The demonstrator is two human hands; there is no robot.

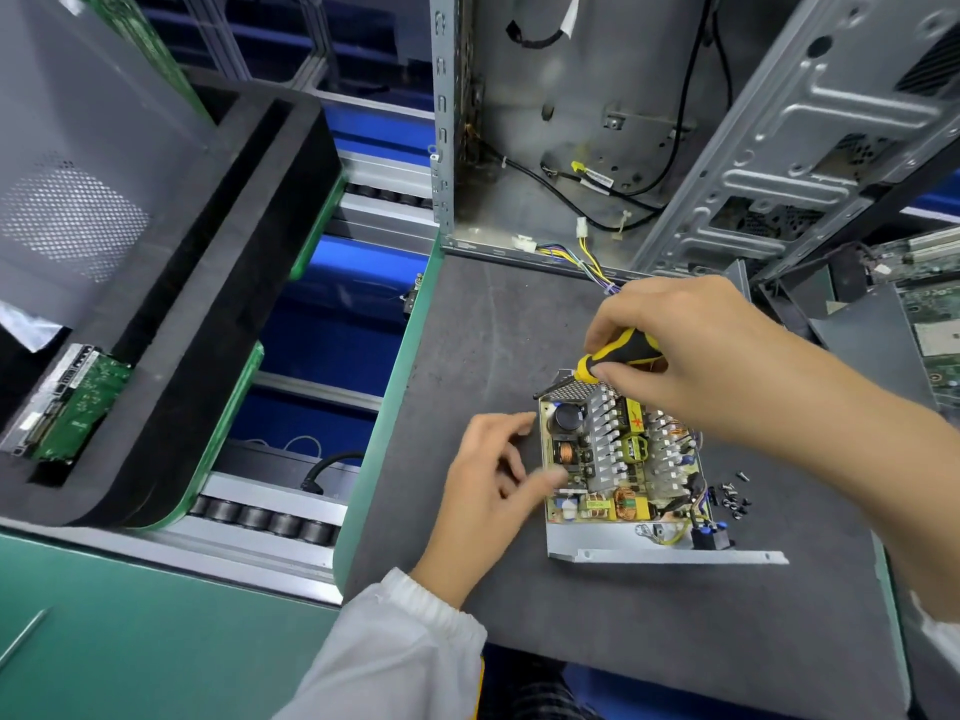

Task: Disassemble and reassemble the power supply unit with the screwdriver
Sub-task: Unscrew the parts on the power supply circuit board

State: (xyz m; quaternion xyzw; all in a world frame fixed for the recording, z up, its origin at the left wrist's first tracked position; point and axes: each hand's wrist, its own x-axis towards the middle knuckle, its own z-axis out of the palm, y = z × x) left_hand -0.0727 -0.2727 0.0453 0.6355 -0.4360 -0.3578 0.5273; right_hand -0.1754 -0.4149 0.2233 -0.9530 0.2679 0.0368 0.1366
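Yellow-black screwdriver (621,358) gripped, right hand (691,356), no legible labels

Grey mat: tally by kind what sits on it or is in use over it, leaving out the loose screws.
Power supply unit, cover off, circuit board exposed: 1
Screwdriver, yellow and black, in the right hand: 1
Hands, counting the left hand beside the unit: 2
Total: 4
The small screws to the right of the unit are too blurred to count.

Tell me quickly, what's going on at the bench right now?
Right hand has a grip on the screwdriver, tip at the open power supply unit. Left hand open beside its board. Loose screws lie right of it.
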